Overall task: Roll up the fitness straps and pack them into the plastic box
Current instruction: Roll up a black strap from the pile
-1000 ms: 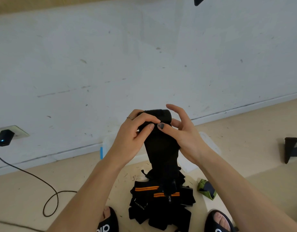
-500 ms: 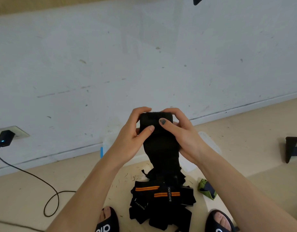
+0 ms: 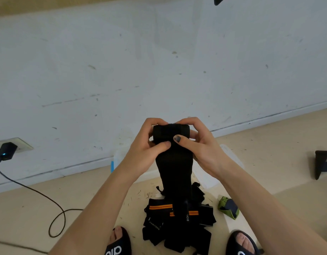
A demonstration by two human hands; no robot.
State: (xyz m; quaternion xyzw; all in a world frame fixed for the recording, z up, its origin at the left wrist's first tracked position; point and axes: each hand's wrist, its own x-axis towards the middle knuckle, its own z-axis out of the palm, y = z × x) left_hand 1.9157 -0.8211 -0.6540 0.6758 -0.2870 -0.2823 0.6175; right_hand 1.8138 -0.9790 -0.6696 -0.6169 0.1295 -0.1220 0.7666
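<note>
I hold a black fitness strap (image 3: 172, 162) up in front of me, its top end wound into a short roll. My left hand (image 3: 148, 146) grips the roll's left end, thumb pressed on the front. My right hand (image 3: 199, 144) grips the right end, thumb on the front beside the other. The strap's loose tail hangs down to a pile of black straps with orange stripes (image 3: 177, 221) on the floor between my feet. A clear plastic box (image 3: 231, 159) stands on the floor behind my hands, mostly hidden by them.
A white wall runs close behind the box. A black charger (image 3: 6, 150) sits in a wall socket at left, its cable looping over the floor. A small green object (image 3: 229, 208) lies right of the pile. A dark object (image 3: 323, 162) stands at far right.
Both hands have closed round the roll's ends and turned it further. The rolled end now sits a little lower, and the fingers of my right hand have curled in.
</note>
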